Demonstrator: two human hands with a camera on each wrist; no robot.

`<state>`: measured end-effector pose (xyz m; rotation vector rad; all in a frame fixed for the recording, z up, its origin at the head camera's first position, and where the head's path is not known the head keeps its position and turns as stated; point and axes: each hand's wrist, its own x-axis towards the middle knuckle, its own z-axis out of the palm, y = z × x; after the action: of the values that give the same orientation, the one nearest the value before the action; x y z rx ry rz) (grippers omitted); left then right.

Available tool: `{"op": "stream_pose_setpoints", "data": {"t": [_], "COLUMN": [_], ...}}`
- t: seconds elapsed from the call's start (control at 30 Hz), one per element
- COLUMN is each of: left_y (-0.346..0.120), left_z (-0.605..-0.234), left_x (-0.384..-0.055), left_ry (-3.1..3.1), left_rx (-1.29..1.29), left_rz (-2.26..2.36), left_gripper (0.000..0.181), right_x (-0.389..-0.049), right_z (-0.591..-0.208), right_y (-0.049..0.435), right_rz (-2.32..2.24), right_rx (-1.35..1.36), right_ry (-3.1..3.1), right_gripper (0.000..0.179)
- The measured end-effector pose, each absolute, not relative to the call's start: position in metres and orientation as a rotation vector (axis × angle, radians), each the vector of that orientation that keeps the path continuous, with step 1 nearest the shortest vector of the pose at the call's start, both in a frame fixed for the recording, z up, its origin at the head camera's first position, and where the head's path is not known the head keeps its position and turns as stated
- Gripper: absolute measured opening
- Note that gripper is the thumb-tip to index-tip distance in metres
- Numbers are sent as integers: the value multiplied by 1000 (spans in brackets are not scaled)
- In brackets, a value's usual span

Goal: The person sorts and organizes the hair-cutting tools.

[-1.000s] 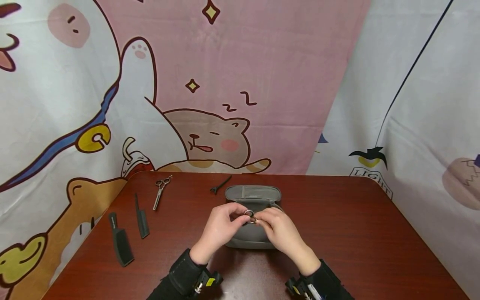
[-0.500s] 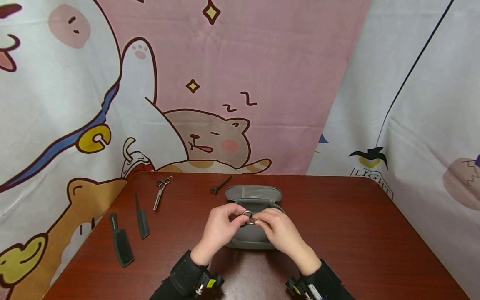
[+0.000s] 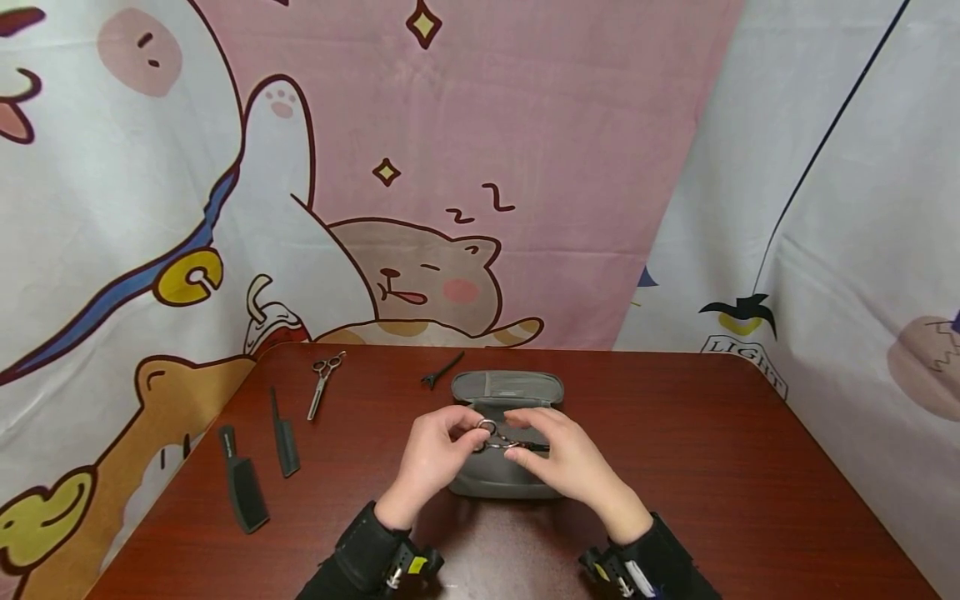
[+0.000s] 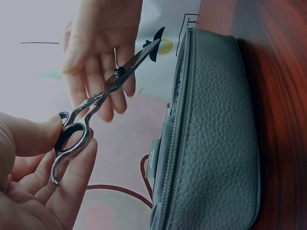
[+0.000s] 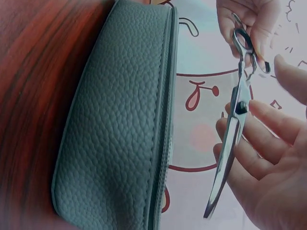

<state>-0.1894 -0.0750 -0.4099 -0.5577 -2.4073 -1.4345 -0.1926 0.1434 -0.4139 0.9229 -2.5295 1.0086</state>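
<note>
My left hand [image 3: 433, 450] pinches a pair of hairdressing scissors [image 4: 112, 82] by the finger loops, between thumb and fingers. The silver blades point to the right, with a dark screw at the pivot. Beside the blades is my right hand [image 3: 576, 457]; its fingers are extended along the blades' far side in the right wrist view, and its thumb stands apart. Below both hands sits a grey zippered case [image 3: 506, 485] in pebbled leather, its lid folded back. The hands hide part of the case's inside.
Another pair of silver scissors [image 3: 321, 390] lies at the back left of the table [image 3: 712, 467]. Nearer are a slim dark comb [image 3: 284, 446] and a wide dark comb [image 3: 244, 492]. A black hair clip [image 3: 441, 372] lies behind the case, to its left.
My right hand has released its pinch on the scissors and moved slightly right, its fingers spreading. The loops have shifted a little left with my left hand, and more of the scissors shows.
</note>
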Motion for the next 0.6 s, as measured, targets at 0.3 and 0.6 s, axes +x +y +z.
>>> {"op": "stream_pose_setpoints", "data": {"t": [0.3, 0.6], "left_y": [-84, -101], "left_z": [-408, -413], "left_x": [-189, -188], "left_ry": [-2400, -2401], "left_rx": [-487, -379], "left_rz": [-1488, -1536], "left_gripper": [9, 11], "right_x": [-199, -209], "right_z": [-413, -411], "right_y": [151, 171], "right_rz": [1015, 1127], "right_rx": [950, 912], "right_ry": [-2540, -2583], "right_gripper": [69, 74]}}
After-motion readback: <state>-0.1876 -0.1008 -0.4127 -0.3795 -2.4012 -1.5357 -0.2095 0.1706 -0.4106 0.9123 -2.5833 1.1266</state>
